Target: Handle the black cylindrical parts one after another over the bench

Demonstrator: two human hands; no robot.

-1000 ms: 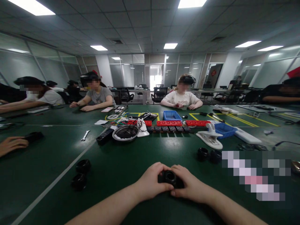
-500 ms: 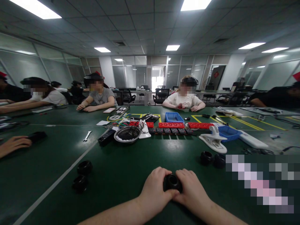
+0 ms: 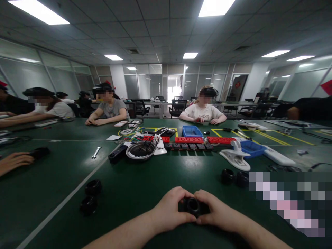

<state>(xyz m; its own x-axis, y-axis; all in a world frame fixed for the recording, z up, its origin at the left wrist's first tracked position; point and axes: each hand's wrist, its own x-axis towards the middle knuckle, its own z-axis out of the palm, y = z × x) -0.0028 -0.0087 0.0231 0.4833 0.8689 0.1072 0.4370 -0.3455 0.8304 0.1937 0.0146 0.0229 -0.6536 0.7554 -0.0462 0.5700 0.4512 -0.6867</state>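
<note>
While L hand [image 3: 172, 209] & R hand [image 3: 215, 210] both pinch the glossy black hollow ring-shaped part [image 3: 198, 208] from either side, it's held near-left of the white plastic clip stand [image 3: 235, 157]. Risk, prob.: uneven pressure could make slick sides slip, part rolling twd two round black hollow pieces [image 3: 227, 180] just nearside of stand.

Tabletop [image 3: 145, 183]: green; far lines [image 3: 271, 137] yellow. Rings [image 3: 198, 208], near: black. Strips [image 3: 189, 139], far: red. Trays [image 3: 192, 135]: blue. Clamp [image 3: 237, 159], right: white.
</note>
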